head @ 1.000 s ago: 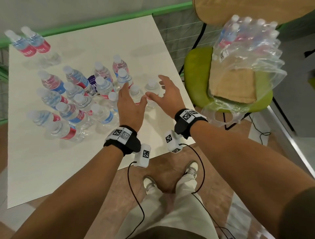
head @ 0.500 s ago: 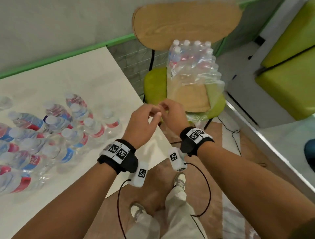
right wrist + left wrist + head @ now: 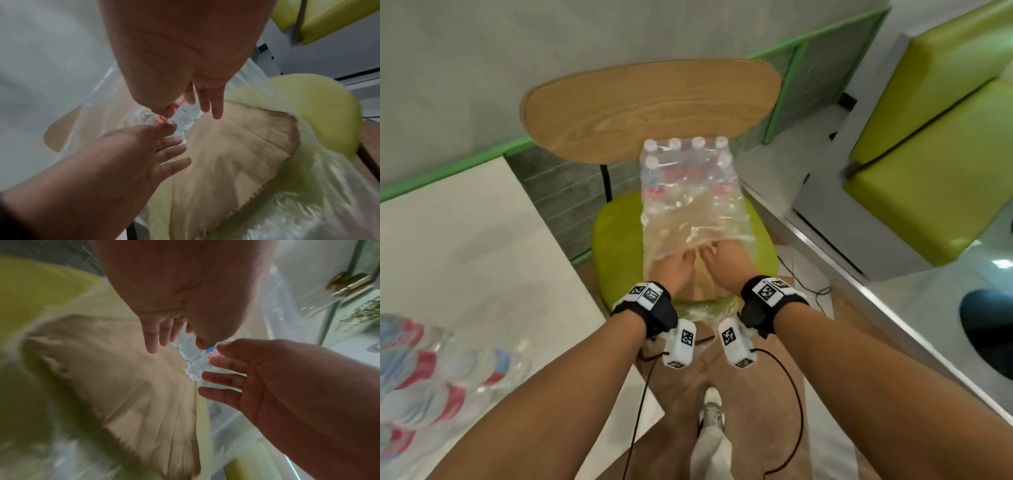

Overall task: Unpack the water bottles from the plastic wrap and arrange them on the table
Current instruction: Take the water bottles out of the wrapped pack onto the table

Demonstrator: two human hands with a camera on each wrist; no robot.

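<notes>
A plastic wrap with several water bottles at its far end lies on a green chair seat. Both my hands are inside the wrap's open near end, above a brown cardboard sheet. My left hand and right hand lie side by side with straight fingers and hold nothing. In the left wrist view the left hand points at the bottles, and the right hand is spread beside them. The right wrist view shows the right hand, left hand and bottles, a short gap apart.
Several unpacked bottles stand blurred on the white table at lower left. The chair's wooden backrest rises behind the pack. Green cushioned seats are at the right. Cables hang from my wrists over the brown floor.
My view has swung right from the table to the chair. Both hands left the bottles on the table, crossed to the chair and went into the open end of the wrap.
</notes>
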